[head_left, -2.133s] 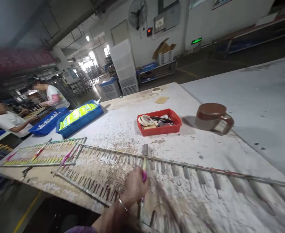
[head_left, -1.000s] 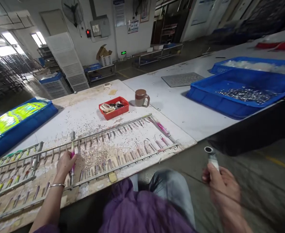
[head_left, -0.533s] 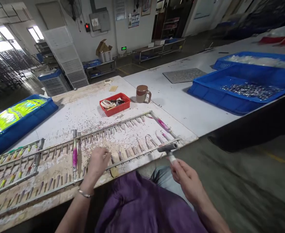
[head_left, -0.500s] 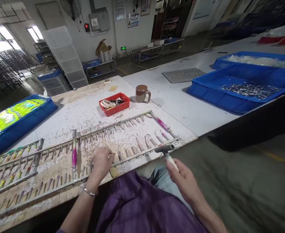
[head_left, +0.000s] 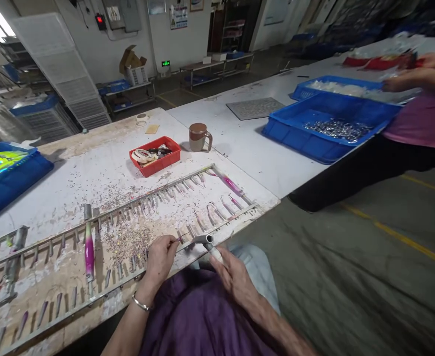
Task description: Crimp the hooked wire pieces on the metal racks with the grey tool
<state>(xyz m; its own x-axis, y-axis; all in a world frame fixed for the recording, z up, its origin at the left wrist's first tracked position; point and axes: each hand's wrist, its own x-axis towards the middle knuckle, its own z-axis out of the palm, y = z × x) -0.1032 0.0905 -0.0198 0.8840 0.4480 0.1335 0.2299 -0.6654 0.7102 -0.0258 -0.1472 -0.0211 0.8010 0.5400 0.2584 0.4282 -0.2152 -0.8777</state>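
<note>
At the near edge of the table, my left hand (head_left: 160, 259) has thumb and fingertips pinched on a small purple piece with a thin wire (head_left: 181, 239). In my right hand (head_left: 236, 277) is a T-shaped tool (head_left: 216, 253) with a white handle and a grey tubular head; the fingers wrap round the handle. The tool's head lies over the near rail, just right of my left fingertips. A long metal rack (head_left: 151, 197) lies flat on the table, its two rails lined with small pegs and hooked pieces. A pink-purple crossbar (head_left: 89, 252) spans it on the left.
Flakes (head_left: 126, 242) litter the white table. Beyond the rack are a red tray of tapes (head_left: 161, 163) and a brown mug (head_left: 197, 138). Blue trays stand left (head_left: 13, 173) and right (head_left: 299, 143). A person in a pink top (head_left: 421, 118) works at the far right.
My right hand has brought the tool left and down beside my left hand. My left hand now pinches a small purple piece at the near rail. The view has swung right.
</note>
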